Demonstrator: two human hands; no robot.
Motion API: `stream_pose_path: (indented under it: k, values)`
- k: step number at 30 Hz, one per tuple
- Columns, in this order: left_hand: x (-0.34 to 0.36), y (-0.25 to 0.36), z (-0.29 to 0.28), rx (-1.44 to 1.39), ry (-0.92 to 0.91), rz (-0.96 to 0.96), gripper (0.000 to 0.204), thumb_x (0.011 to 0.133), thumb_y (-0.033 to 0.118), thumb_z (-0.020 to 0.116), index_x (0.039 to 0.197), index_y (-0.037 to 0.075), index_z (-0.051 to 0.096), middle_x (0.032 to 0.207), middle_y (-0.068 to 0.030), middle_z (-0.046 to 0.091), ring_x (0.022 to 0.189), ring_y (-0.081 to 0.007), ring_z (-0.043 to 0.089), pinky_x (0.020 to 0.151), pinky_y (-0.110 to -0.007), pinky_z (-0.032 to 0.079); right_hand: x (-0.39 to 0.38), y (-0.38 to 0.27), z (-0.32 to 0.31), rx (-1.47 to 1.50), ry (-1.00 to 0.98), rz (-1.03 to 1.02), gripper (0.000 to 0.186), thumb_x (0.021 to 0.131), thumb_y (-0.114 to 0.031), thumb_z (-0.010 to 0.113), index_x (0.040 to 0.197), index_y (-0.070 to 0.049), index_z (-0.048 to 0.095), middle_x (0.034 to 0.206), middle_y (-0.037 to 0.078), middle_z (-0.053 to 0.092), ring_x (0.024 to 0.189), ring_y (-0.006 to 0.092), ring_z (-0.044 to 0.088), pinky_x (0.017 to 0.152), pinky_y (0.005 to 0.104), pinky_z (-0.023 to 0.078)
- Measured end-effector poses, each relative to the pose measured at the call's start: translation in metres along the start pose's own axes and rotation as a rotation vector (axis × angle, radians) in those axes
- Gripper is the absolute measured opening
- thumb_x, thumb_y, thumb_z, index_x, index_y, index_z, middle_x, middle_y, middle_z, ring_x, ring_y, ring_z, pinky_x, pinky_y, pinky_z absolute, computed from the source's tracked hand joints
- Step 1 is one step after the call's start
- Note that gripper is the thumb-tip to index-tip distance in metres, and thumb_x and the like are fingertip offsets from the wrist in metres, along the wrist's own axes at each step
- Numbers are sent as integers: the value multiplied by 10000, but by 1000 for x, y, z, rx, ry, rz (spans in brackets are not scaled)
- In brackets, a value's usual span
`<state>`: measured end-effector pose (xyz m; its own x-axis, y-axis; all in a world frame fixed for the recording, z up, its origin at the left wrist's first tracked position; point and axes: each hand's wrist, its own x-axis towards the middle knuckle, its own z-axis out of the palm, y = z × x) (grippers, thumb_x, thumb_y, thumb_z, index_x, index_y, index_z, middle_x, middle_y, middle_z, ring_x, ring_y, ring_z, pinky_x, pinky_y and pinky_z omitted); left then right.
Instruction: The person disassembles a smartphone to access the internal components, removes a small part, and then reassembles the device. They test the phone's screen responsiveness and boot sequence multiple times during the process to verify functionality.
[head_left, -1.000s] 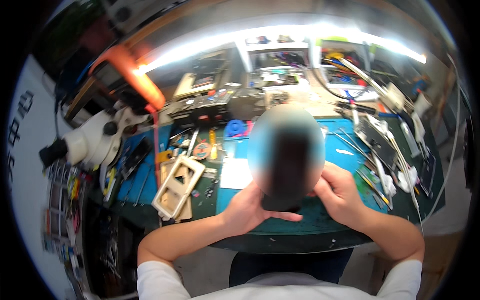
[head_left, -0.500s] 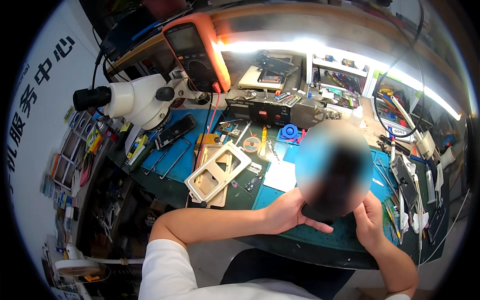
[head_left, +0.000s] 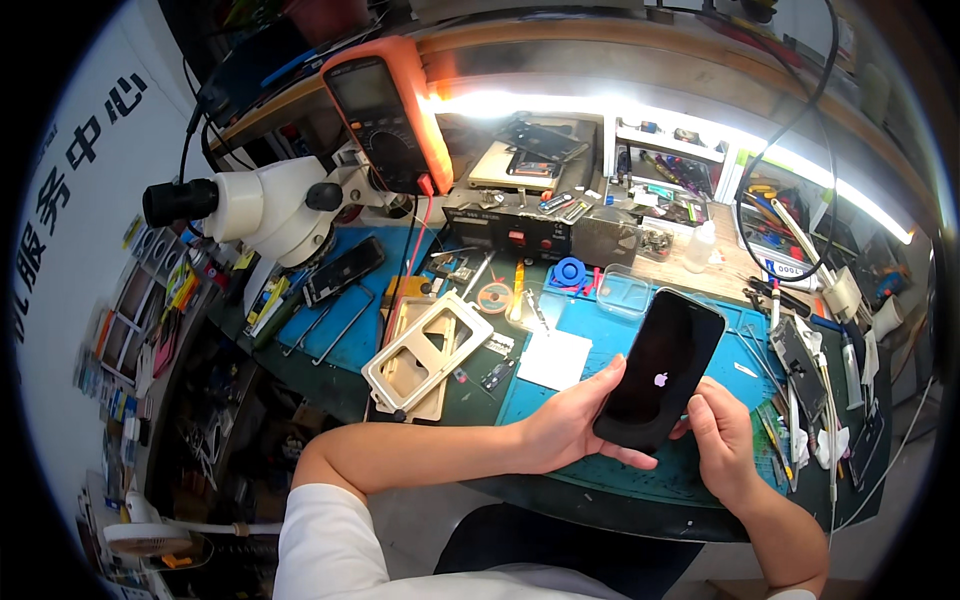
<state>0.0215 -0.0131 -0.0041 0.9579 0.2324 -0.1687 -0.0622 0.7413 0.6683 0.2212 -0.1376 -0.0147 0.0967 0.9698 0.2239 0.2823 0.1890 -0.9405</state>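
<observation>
A black smartphone point(head_left: 650, 400) is tilted upright above the blue mat, with a small white logo on its dark screen. My left hand point(head_left: 575, 430) is closed on the phone's left side and lower back, thumb along the edge. My right hand point(head_left: 722, 440) grips the right side with curled fingers near the lower corner. Beside the phone lie a white square sheet point(head_left: 550, 355), a clear plastic box point(head_left: 625, 290) and, farther left, a beige metal fixture frame point(head_left: 395, 375).
At the left stand a white microscope point(head_left: 265, 205) and an orange multimeter point(head_left: 433, 130). A black instrument box point(head_left: 480, 230) sits at the back. Tools and cables point(head_left: 800, 370) crowd the right side. A small fan point(head_left: 150, 535) is at lower left, below cluttered shelves.
Since a second ago the view has turned left, shifting the bench rightward. The phone, earlier under a blurred oval, now shows clearly. Both hands remain on it.
</observation>
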Motion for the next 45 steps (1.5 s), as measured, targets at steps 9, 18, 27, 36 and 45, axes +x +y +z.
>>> stream_pose_path:
  k: [9, 18, 27, 36, 45]
  values:
    - [0, -1, -2, -3, -20, 0, 567, 1108, 475, 176, 1541, 125, 287, 1445, -115, 481, 1278, -250, 569, 988, -519, 582, -1, 4, -2, -35, -1, -8, 331, 1082, -176, 428, 1121, 62, 655, 1070, 102, 625, 836, 147, 621, 705, 272, 528]
    - [0, -2, -2, 1, 41, -4, 526, 1114, 424, 232, 1529, 114, 320, 1469, -121, 466, 1310, -291, 540, 1007, -592, 536, 0, -2, -2, -69, 1, -21, 292, 1077, -150, 428, 1008, 39, 640, 970, 87, 614, 811, 147, 605, 708, 271, 503]
    - [1, -4, -6, -15, 14, -5, 537, 1112, 430, 195, 1555, 133, 261, 1478, -124, 464, 1347, -320, 511, 1028, -602, 524, 1, -14, -3, -112, 23, 34, 205, 1045, -128, 499, 1013, 14, 643, 885, 95, 641, 819, 203, 621, 754, 332, 502]
    - [1, -2, -4, 26, -2, 11, 525, 1112, 438, 184, 1546, 158, 275, 1436, -111, 506, 1286, -294, 567, 1008, -604, 536, 0, -15, -2, -73, 26, 37, 274, 1047, -164, 498, 1154, 31, 659, 931, 111, 701, 867, 217, 659, 788, 334, 509]
    - [0, -1, -3, 61, 9, 38, 533, 1109, 450, 177, 1553, 170, 265, 1456, -100, 491, 1301, -276, 557, 1014, -602, 534, 2, -15, 3, -120, 141, -83, 367, 1001, -116, 561, 1349, 0, 565, 1152, 149, 638, 973, 236, 629, 813, 355, 501]
